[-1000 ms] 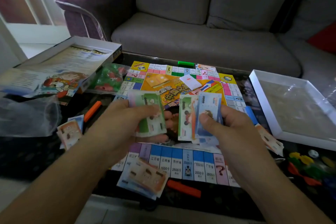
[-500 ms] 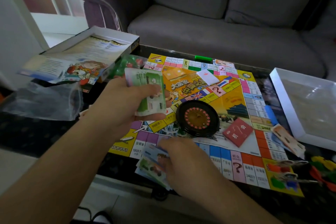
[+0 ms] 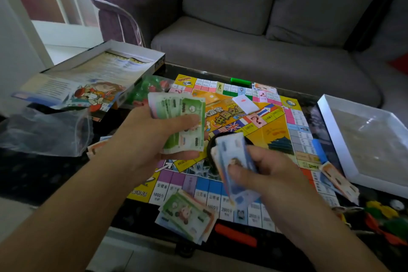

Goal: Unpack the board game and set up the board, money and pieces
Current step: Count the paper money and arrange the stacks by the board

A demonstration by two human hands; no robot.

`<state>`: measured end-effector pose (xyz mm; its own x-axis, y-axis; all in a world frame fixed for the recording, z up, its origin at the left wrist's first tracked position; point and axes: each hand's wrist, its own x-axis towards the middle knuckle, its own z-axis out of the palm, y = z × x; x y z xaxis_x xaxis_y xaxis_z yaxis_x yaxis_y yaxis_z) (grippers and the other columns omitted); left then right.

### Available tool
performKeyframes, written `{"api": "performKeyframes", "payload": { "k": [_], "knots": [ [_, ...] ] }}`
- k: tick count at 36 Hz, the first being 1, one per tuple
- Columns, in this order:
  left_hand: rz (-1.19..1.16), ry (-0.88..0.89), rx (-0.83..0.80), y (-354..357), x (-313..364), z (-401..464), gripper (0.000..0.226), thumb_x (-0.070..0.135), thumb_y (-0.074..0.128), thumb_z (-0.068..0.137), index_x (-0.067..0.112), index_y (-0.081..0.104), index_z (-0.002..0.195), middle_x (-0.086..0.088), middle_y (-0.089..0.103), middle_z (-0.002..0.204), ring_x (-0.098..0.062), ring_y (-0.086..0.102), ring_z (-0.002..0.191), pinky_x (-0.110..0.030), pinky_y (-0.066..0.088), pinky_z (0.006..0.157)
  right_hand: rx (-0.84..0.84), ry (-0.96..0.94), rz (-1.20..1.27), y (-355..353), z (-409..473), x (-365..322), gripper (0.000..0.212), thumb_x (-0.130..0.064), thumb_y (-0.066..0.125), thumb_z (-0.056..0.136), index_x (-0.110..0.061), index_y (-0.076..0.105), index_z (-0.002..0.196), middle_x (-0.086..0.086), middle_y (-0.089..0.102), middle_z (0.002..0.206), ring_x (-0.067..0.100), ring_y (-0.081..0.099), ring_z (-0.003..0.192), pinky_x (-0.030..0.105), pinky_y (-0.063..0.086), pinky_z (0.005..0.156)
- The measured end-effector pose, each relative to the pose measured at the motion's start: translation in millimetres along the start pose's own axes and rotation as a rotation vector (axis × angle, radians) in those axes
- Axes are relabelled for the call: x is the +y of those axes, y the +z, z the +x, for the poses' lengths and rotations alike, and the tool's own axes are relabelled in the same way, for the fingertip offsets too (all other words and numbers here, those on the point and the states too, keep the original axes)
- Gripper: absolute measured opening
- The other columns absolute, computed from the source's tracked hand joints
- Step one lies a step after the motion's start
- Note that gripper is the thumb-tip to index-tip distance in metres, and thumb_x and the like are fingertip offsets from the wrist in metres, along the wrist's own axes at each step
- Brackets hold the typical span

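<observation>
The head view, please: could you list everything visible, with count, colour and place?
game board: one, yellow-centred, flat on table
dark table: one, under everything
green notes: a stack, held in left hand
blue notes: a stack, held in right hand
mixed notes: one pile, board's near edge
open box: one, printed sheets inside, far left
white tray: one, right
orange bar: one, near edge
sofa: one, grey, behind
left hand: grips green notes
right hand: grips blue notes
</observation>
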<state>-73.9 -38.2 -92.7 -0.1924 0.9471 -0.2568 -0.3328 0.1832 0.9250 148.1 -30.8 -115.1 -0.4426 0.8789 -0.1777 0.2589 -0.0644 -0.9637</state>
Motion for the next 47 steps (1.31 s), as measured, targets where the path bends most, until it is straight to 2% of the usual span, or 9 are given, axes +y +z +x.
{"api": "performKeyframes", "payload": {
  "k": [4,11,18,22,24,28,33,39,47],
  "knots": [
    [0.002,-0.068,-0.049,15,-10,-7,0.033,0.014,0.083,0.074,0.014,0.078,0.107,-0.006,0.081,0.096,-0.027,0.08,0.081,-0.04,0.064,0.056,0.146,-0.059,0.419,-7,-2,-3,0.04,-0.027,0.067,0.082,-0.03,0.072,0.121,-0.01,0.079,0.116,0.016,0.076,0.103,0.034,0.062,0.085],
    [-0.003,-0.148,-0.175,51,-39,-19,0.018,0.013,0.078,0.083,0.021,0.083,0.099,-0.007,0.081,0.104,-0.028,0.079,0.089,-0.042,0.064,0.062,0.313,-0.077,0.223,-4,-3,3,0.019,-0.031,0.069,0.1,-0.044,0.08,0.095,-0.005,0.079,0.103,0.021,0.075,0.098,0.048,0.064,0.087],
    [-0.014,-0.185,-0.174,79,-39,-22,0.028,0.016,0.076,0.082,0.016,0.078,0.109,-0.008,0.081,0.103,-0.029,0.079,0.089,-0.051,0.066,0.067,0.454,-0.043,0.025,-29,-8,3,0.016,-0.033,0.071,0.1,-0.019,0.075,0.108,0.023,0.068,0.106,0.048,0.066,0.1,0.064,0.058,0.082],
    [-0.027,-0.25,-0.134,89,-40,-15,0.023,0.007,0.07,0.092,0.01,0.073,0.115,-0.014,0.08,0.103,-0.033,0.079,0.092,-0.056,0.064,0.079,0.517,-0.021,-0.045,-87,-18,-15,0.01,-0.022,0.071,0.1,-0.018,0.079,0.104,0.003,0.081,0.088,0.02,0.079,0.076,0.04,0.065,0.063],
    [-0.027,-0.286,-0.135,91,-43,-10,0.025,0.005,0.066,0.096,0.009,0.07,0.121,-0.017,0.079,0.107,-0.036,0.078,0.096,-0.053,0.065,0.074,0.512,0.001,-0.228,-127,-22,-21,0.01,-0.022,0.071,0.1,-0.018,0.079,0.102,-0.001,0.08,0.084,0.014,0.077,0.067,0.032,0.06,0.056],
    [-0.008,-0.301,-0.13,95,-47,-3,0.029,0.004,0.062,0.099,0.009,0.066,0.127,-0.018,0.079,0.107,-0.037,0.078,0.094,-0.051,0.065,0.064,0.491,0.114,-0.746,-199,-13,-4,0.014,-0.025,0.076,0.095,-0.024,0.077,0.081,0.0,0.077,0.078,0.017,0.075,0.07,0.045,0.064,0.071],
    [0.098,-0.258,-0.17,99,-50,-1,0.024,0.007,0.064,0.098,0.001,0.067,0.12,-0.021,0.078,0.107,-0.038,0.078,0.095,-0.058,0.063,0.083,0.329,0.307,-1.118,-239,7,27,0.01,-0.028,0.08,0.091,-0.028,0.075,0.082,-0.01,0.066,0.074,0.005,0.062,0.069,0.024,0.045,0.06],
    [0.135,-0.271,-0.149,99,-51,4,0.023,0.004,0.065,0.096,-0.003,0.068,0.118,-0.025,0.077,0.109,-0.042,0.076,0.1,-0.065,0.057,0.093,0.211,0.314,-1.226,-238,19,48,0.013,-0.029,0.078,0.092,-0.024,0.082,0.103,-0.013,0.069,0.085,0.002,0.063,0.077,0.024,0.046,0.063],
    [0.116,-0.275,-0.153,103,-51,2,0.022,0.004,0.065,0.095,0.001,0.068,0.116,-0.02,0.079,0.103,-0.037,0.078,0.092,-0.061,0.063,0.078,0.289,0.298,-1.195,-229,15,63,0.017,-0.029,0.076,0.094,-0.029,0.082,0.11,-0.008,0.075,0.1,0.005,0.065,0.079,0.025,0.048,0.062]
  ]
}}
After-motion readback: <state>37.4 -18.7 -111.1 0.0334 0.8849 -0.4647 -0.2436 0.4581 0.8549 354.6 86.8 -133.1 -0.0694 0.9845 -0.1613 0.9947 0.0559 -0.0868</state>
